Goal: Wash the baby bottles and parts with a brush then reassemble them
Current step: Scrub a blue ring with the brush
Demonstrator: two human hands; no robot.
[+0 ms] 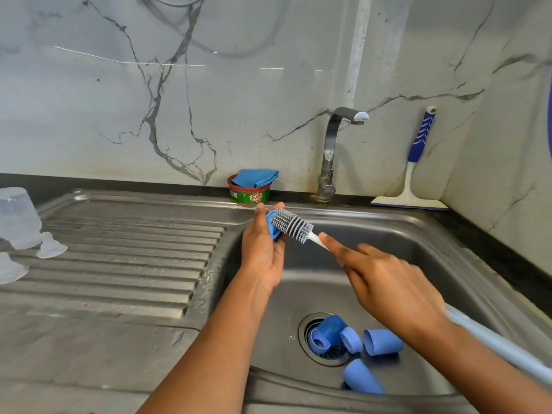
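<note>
Over the sink (433, 234), the left hand (263, 252) pinches a blue part (272, 227), perhaps a cap, while the right hand (385, 282) grips the brush (291, 225) against it.

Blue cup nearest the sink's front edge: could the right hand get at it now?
Probably yes: the cup lies uncovered in the sink, nothing between it and the right hand, though that hand grips the brush.

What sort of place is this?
Probably a home kitchen's washing-up corner: a stainless steel sink with a ribbed drainboard, a bent chrome tap against a marble-patterned wall, and a round green tub of dish soap topped with a blue cloth.
</note>
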